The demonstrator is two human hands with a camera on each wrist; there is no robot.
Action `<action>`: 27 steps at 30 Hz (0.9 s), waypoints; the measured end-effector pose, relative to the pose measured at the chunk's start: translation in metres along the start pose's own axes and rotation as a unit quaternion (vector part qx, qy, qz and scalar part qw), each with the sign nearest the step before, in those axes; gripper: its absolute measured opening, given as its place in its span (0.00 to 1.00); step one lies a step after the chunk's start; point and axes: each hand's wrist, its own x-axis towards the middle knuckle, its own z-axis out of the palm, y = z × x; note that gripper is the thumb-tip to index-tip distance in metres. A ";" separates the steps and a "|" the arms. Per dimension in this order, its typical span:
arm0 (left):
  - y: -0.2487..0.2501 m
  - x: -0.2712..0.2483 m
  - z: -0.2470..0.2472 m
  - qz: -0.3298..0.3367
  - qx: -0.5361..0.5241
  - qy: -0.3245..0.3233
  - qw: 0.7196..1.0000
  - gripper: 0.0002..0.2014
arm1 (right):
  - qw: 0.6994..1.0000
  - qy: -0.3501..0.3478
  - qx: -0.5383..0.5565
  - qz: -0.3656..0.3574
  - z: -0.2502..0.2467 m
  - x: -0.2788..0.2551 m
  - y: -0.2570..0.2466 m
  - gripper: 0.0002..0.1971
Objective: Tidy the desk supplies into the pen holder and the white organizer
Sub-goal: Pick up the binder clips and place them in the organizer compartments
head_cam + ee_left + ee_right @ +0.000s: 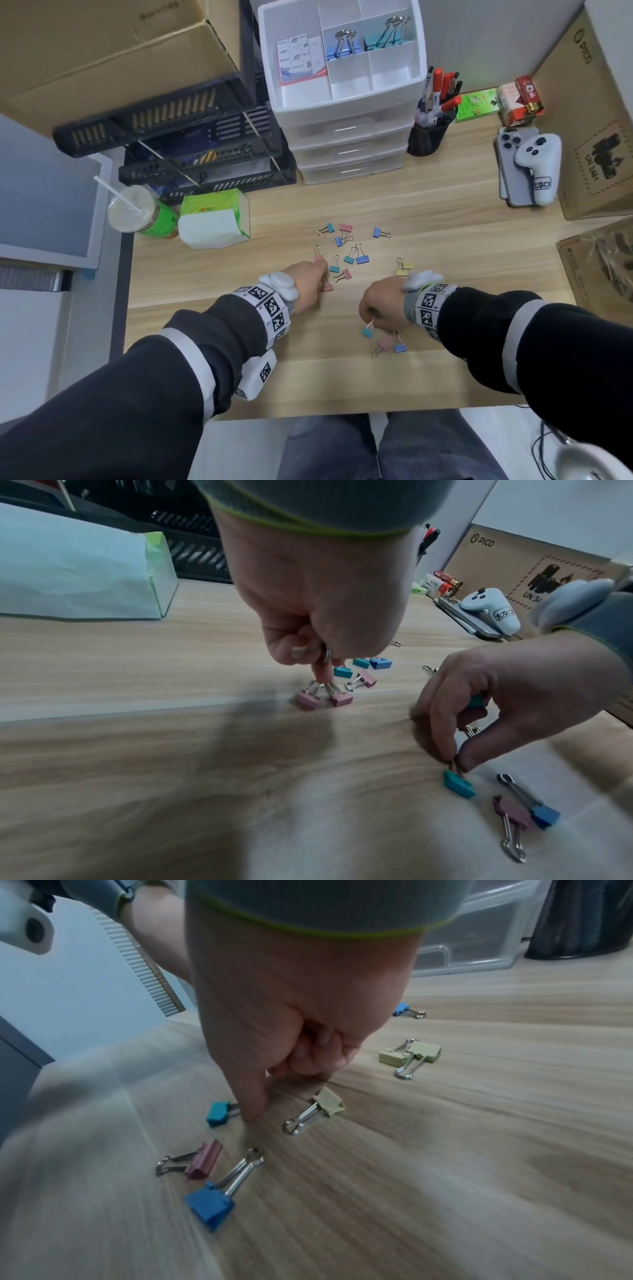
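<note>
A wooden desk [445, 212] carries a white plastic drawer organizer [342, 102] at its rear middle, with a black mesh pen holder [426, 138] just right of it and stacked black slotted trays [191, 154] to its left. In front of the trays sit a lidded plastic cup with a straw [132, 209] and, to its right, a soft pack of tissues [214, 222]. Small metal-handled binder clips [349, 250] lie scattered at mid-desk, in front of the organizer. A grey phone [510, 164] lies near the right edge with a white handheld controller [539, 164] on it.
</note>
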 end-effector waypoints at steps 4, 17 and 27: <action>-0.002 -0.001 -0.007 -0.007 -0.035 0.018 0.999 0.16 | 1.000 0.019 -0.007 0.011 -0.002 -0.001 0.005 0.06; 0.002 0.016 -0.019 0.002 0.002 0.036 0.999 0.14 | 0.991 0.117 0.054 -0.024 0.012 -0.001 0.011 0.09; 0.028 0.044 -0.012 -0.059 0.051 -0.017 0.997 0.25 | 0.788 0.162 0.585 0.104 -0.012 -0.010 0.038 0.04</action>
